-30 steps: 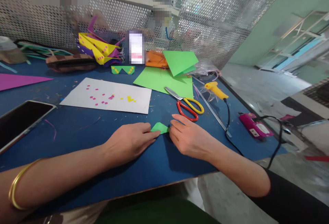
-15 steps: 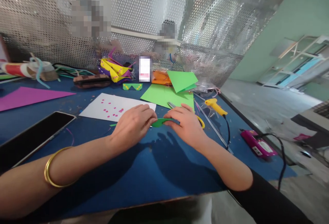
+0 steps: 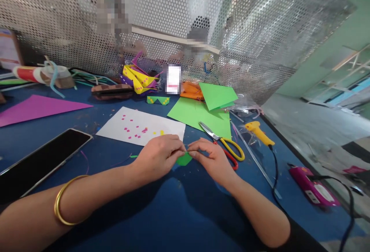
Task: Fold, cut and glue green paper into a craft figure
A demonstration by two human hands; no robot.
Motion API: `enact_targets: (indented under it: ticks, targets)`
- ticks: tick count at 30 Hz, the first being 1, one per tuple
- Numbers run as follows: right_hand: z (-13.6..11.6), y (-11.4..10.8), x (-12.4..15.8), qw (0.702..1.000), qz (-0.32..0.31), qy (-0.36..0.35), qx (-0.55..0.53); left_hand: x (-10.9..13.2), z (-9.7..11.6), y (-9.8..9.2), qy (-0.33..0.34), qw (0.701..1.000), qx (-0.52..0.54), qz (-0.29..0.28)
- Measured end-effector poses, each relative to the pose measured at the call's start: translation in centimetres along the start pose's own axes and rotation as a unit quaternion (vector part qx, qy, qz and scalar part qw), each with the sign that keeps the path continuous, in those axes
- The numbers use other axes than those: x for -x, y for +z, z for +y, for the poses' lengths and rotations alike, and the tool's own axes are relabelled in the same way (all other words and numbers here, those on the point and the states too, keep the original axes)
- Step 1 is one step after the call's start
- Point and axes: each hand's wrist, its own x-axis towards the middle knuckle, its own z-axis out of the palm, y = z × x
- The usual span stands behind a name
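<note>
A small piece of green paper (image 3: 184,159) is pinched by both hands above the blue table. My left hand (image 3: 160,153), a gold bangle on its wrist, has its fingertips closed at the paper's upper left. From the other side, my right hand (image 3: 211,158) pinches it between thumb and fingers, the fingertips of both hands nearly touching. Part of the paper is hidden behind the fingers. Scissors (image 3: 215,137) with yellow and red handles lie just beyond my right hand. Past my left hand is a white sheet (image 3: 115,128) with small pink and yellow pieces on it.
Green sheets (image 3: 185,113), a green strip with yellow dots (image 3: 158,100) and folded yellow-purple paper (image 3: 138,78) lie at the back. A phone (image 3: 46,163) and purple paper (image 3: 43,109) are left. A yellow glue gun (image 3: 258,132), its cord and a magenta box (image 3: 313,186) are right.
My hands have drawn closer together on the green paper, which now hangs below the fingertips. The scissors show more fully. The view has shifted, so the scene appears further right.
</note>
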Motion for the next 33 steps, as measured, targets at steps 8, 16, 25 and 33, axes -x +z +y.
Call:
enact_targets:
  ticks: [8, 16, 25, 33]
  targets:
    - [-0.1, 0.0, 0.7, 0.988, 0.014, 0.121, -0.096, 0.1, 0.2, 0.5, -0.012, 0.999, 0.028, -0.014]
    - [-0.4, -0.1, 1.1, 0.951, 0.02, 0.212, -0.225, 0.2, 0.5, 0.9, -0.025, 0.999, 0.034, 0.029]
    - [-0.2, -0.4, 1.1, 0.909, 0.031, 0.237, -0.342, 0.2, 0.7, 0.7, 0.044, 0.998, -0.031, 0.045]
    - [-0.3, -0.3, 0.9, 0.884, 0.046, 0.26, -0.385, -0.2, 0.8, 0.8, -0.023, 0.998, 0.044, 0.028]
